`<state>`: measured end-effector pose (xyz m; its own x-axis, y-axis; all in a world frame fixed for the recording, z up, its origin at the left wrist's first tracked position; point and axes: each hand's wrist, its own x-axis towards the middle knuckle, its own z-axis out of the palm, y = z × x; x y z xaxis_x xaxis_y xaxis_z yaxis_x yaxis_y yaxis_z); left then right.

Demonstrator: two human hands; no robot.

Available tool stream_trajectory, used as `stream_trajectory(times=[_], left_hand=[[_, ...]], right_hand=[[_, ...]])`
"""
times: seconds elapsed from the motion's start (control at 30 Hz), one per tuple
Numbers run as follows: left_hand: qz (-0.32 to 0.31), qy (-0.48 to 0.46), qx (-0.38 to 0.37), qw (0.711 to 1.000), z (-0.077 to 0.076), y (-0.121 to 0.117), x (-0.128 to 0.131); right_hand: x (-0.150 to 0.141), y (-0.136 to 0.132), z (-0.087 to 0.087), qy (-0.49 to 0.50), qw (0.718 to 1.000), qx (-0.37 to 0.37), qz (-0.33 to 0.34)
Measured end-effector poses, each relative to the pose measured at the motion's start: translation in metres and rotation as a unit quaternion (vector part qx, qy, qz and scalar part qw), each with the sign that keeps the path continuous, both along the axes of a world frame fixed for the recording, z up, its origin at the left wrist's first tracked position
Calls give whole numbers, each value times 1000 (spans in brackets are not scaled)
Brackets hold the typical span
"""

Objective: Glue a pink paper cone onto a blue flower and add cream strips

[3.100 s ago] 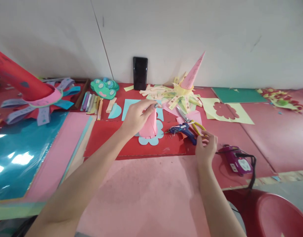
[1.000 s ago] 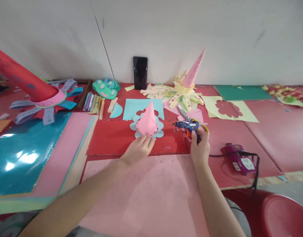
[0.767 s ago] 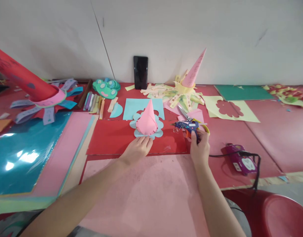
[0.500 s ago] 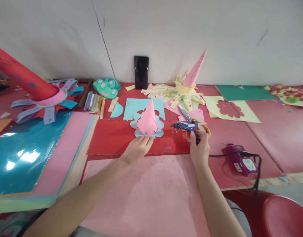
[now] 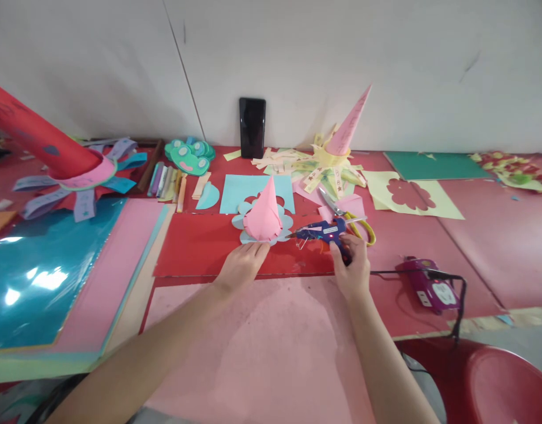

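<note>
A pink paper cone stands upright on a light-blue paper flower, over a red board. Fingers bent together, my left hand grips the flower's front edge; the fingertips are partly hidden. My right hand is wrapped round the handle of a blue glue gun. The gun's nozzle points left, close to the flower's right petals. Scissors with yellow handles lie behind the gun, partly covered by it.
A purple power strip with a black cord lies at right. Behind stand a phone and a pink cone with paper strips. At left are a red paper tube, markers and coloured sheets. A red stool stands lower right.
My right hand has brought the glue gun left and slightly down, so its nozzle is now by the flower's petals. The left hand stays at the flower's front edge.
</note>
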<state>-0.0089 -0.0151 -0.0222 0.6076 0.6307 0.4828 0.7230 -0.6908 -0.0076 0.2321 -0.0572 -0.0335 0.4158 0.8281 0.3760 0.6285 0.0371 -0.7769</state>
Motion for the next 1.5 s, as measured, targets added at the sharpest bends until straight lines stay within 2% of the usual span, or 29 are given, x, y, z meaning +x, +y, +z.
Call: stream_trajectory(times=[0.27,0.4,0.67,0.9,1.27,1.5], left_hand=[[31,-33,26,999,-6,3,1],[47,-50,25,997,-6,3,1],[6,-36,-2,999,-4,1,1],[1,-24,29,999,-3,2,4],[-34,6,51,998,-6,4,1],[-36,18,42,998,-3,5,3]], right_hand=[[1,-2,-2,-22,999,20,35],[0,-2,-2,-26,999,-5,38],[-2,1,-2,8,999,-35,18],[-1,3,0,43,998,-28,-29],[-1,5,-1,58,995,-72,-37],[-2,4,2,45,996,-65,-41]])
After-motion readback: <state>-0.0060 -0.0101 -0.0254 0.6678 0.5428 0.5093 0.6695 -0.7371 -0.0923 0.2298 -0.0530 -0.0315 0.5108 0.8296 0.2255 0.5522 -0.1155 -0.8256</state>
